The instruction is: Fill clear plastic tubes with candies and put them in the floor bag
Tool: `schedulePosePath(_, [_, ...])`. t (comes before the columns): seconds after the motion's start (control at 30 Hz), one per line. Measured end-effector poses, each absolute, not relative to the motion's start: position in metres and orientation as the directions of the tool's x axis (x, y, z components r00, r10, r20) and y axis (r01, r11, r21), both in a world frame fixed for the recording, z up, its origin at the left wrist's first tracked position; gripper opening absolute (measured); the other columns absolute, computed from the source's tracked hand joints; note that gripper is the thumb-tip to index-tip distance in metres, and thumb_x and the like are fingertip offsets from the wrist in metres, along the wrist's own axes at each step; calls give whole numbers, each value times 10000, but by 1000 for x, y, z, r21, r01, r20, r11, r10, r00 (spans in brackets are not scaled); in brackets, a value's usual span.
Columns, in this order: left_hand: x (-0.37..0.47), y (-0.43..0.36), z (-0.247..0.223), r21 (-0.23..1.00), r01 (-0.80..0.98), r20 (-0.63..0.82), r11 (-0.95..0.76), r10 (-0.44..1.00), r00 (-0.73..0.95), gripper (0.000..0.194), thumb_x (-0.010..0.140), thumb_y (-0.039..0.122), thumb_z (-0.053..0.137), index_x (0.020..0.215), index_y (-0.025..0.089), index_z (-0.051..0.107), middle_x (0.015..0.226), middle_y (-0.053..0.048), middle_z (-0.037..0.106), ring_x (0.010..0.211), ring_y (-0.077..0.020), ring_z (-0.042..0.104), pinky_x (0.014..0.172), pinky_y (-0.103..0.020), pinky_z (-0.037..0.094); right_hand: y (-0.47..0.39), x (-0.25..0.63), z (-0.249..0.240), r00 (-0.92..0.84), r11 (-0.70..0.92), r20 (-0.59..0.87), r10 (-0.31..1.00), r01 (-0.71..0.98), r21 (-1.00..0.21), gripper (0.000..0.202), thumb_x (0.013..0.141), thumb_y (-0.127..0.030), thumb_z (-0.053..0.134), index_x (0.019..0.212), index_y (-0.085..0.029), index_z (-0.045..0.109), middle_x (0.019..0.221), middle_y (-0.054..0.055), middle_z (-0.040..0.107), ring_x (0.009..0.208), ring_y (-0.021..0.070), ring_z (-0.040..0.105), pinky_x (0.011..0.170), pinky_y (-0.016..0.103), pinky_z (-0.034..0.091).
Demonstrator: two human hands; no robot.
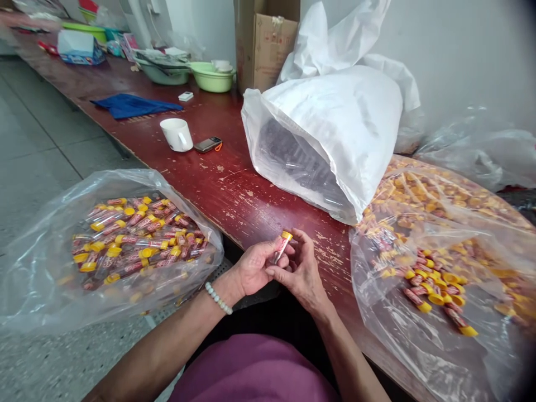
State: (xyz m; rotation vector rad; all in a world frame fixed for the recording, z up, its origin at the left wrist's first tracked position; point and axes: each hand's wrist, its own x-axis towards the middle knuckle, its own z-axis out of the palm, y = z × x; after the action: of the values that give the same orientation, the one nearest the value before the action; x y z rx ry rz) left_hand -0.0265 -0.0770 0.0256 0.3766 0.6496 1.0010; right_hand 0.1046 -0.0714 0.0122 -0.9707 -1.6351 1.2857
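A small clear tube (283,247) with a yellow cap and a red printed label is held in front of my body, over the table's near edge. My left hand (253,269), with a beaded bracelet at the wrist, pinches it between thumb and fingers. Curled round from the other side, my right hand (305,273) has its thumb by the tube's lower end and its index finger near the cap. To the left, an open plastic bag (37,273) holds many similar capped tubes. Another clear bag (377,301) at the right contains more tubes and yellow caps.
A large white sack (335,117) lies with its mouth towards me on the worn red table (226,184). Beyond are a white mug (176,134), a phone (207,145), a blue cloth (134,105), a green basin (213,81) and a cardboard box (274,53).
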Motion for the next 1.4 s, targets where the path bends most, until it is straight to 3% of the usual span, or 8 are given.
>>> schedulePosePath(0.1, [-29,-78,25,527,-675,-330,517,856,399,260,804,366,579,783,109,618,552,2,488,477,-76,450,479,-188,349,-75,103,7,-387,227,160,908,131,-965,865,650,-348,776,1357,-290,281,1277,95,485,1074,224,568,867,381,524])
schedulePosePath(0.27, [-28,-82,24,512,-700,-307,498,867,392,224,744,327,633,793,110,606,654,-16,545,463,-51,418,399,-178,216,-69,105,6,-319,432,319,892,401,-808,688,651,-370,748,1249,-228,441,1158,94,549,947,225,605,811,387,531])
schedulePosePath(0.47, [-25,-87,18,680,-621,-248,390,919,306,390,724,501,618,777,115,600,556,14,484,483,-67,401,469,-207,261,-66,104,14,-351,543,417,838,604,-583,582,581,-395,746,1086,-191,541,944,57,612,792,211,624,700,353,534])
schedulePosePath(0.73, [-35,-86,23,625,-677,-311,388,920,239,456,671,585,609,736,138,547,599,34,492,454,-55,377,467,-224,245,-76,82,19,-389,396,219,895,466,-791,572,674,-397,686,1150,-205,433,918,39,603,648,140,616,599,285,537])
schedulePosePath(1.0, [-42,-85,19,662,-634,-291,400,917,274,474,680,597,580,691,123,568,582,15,534,470,-71,464,488,-213,342,-67,81,24,-435,530,307,846,632,-565,585,572,-420,743,1069,-211,516,847,25,606,709,191,614,604,311,508])
schedulePosePath(1.17, [-63,-84,31,660,-630,-350,409,909,224,399,722,553,529,677,157,531,456,50,452,389,-99,462,418,-228,345,-65,71,30,-531,636,381,757,465,-616,726,660,-491,704,1271,-229,412,1229,118,484,1021,268,558,804,426,511])
schedulePosePath(1.27, [-91,-86,41,658,-678,-377,328,923,81,272,709,431,521,691,160,540,449,59,427,322,-86,396,341,-216,276,-64,72,26,-516,550,313,797,406,-730,815,707,-491,680,1377,-266,275,1306,121,409,993,236,572,796,421,529])
schedulePosePath(1.4, [-152,-92,47,729,-684,-262,-18,916,-304,91,604,261,497,608,170,498,395,68,348,289,-64,279,299,-188,177,-51,89,4,-415,469,280,866,477,-743,476,787,-461,605,1199,-247,503,1243,102,467,842,174,607,752,377,545])
